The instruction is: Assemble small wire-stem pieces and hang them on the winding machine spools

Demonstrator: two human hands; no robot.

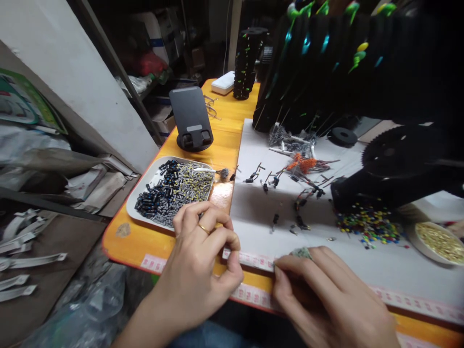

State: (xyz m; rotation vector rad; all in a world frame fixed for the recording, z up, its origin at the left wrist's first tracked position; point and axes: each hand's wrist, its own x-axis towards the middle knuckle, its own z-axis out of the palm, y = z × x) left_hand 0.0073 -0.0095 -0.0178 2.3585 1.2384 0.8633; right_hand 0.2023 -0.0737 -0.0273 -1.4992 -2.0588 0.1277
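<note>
My left hand (pixel 205 253), a ring on one finger, has its thumb and forefinger pinched together above the table's front edge. Whatever lies in that pinch is hidden or too small to name. My right hand (pixel 333 295) is curled beside it, thumb close to the forefinger; I cannot make out what it holds. Behind its knuckles shows a grey-green bit (pixel 300 252) of unclear kind. A pink-and-white measuring strip (pixel 253 259) runs between the hands. Left of my left hand sits a white tray (pixel 132 212) of small black, grey and yellow cylindrical pieces, with a small brush (pixel 222 172) at its rim.
Small black parts with thin wires (pixel 275 181) lie on the white sheet (pixel 250 212). Colourful beads or pinheads (pixel 369 224) and a bowl of gold bits (pixel 440 243) are at right. Behind stand a black toothed wheel (pixel 391 152), a phone stand (pixel 191 116) and a dark ribbed cylinder (pixel 246 65).
</note>
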